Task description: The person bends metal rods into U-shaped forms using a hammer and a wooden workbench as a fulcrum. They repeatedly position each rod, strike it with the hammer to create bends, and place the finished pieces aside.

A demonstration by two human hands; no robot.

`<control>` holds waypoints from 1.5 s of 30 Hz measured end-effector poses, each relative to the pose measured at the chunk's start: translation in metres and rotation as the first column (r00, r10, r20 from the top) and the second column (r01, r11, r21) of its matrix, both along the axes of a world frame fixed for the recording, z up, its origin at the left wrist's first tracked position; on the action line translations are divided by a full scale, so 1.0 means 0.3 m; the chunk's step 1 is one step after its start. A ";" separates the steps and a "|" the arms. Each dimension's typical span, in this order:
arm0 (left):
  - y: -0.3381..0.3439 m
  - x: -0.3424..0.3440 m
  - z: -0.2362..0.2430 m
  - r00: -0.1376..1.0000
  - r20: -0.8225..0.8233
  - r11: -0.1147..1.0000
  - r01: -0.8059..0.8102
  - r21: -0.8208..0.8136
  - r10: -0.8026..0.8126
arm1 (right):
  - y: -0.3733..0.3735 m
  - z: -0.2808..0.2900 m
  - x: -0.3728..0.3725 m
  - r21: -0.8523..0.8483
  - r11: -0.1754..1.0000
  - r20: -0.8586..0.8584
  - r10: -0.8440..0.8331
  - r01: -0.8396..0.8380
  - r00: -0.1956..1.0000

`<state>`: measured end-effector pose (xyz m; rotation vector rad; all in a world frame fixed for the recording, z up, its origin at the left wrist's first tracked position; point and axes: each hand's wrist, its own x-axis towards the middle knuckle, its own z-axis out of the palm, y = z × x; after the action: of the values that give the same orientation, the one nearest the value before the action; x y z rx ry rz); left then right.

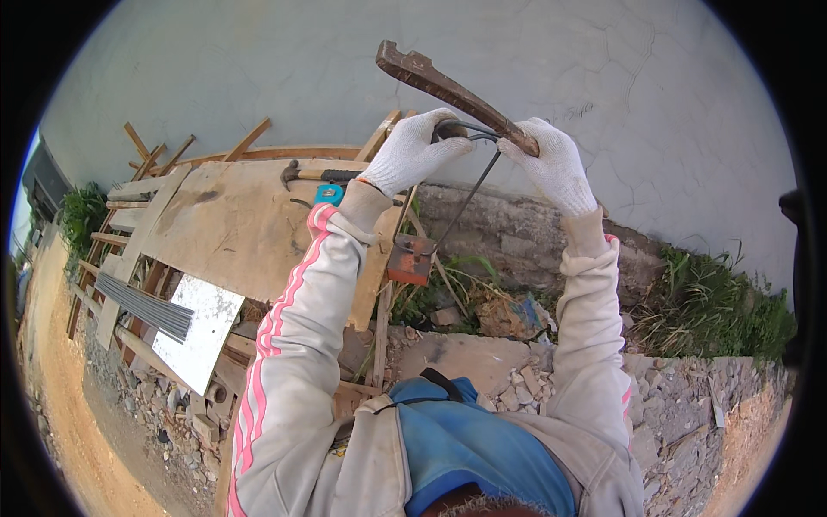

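Note:
My left hand (412, 148), in a white knit glove, is closed on bent dark steel rods (465, 127). My right hand (543, 164), gloved alike, grips the lower end of a rusty notched steel bar (439, 82) that angles up to the left, its thumb beside the rods. One straight rod slants down behind a worn orange metal block (411, 263) at the board's edge. Below my left hand, a hammer (310, 172) and a teal tape measure (327, 195) lie on a plywood board (220, 224).
A cracked grey wall (655, 112) rises ahead, weeds (706, 302) along its base. Thin steel rods (146, 306) lie on a white panel (198, 340) among wooden lumber at left. Broken concrete (525, 388) covers the ground below; a dirt path (52, 327) runs at far left.

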<state>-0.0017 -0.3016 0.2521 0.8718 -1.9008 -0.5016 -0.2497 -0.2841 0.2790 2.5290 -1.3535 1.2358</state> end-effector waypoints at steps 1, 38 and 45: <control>-0.005 0.001 0.001 0.999 0.041 1.000 -0.031 0.006 0.030 | -0.007 -0.004 -0.004 0.003 1.000 -0.003 -0.005 0.005 1.000; 0.194 0.064 -0.428 0.945 -0.203 0.947 -0.202 0.250 0.255 | 0.052 -0.045 -0.077 0.075 0.997 0.368 -0.009 -0.020 0.930; 0.373 0.251 -0.384 0.963 0.021 0.909 -0.261 0.326 0.269 | 0.046 -0.063 -0.071 0.266 0.962 0.579 -0.108 -0.062 0.808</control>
<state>0.0735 -0.1896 0.1369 1.3140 -1.6656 -0.6664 -0.2709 -0.2701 0.2599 2.3568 -1.7618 2.0899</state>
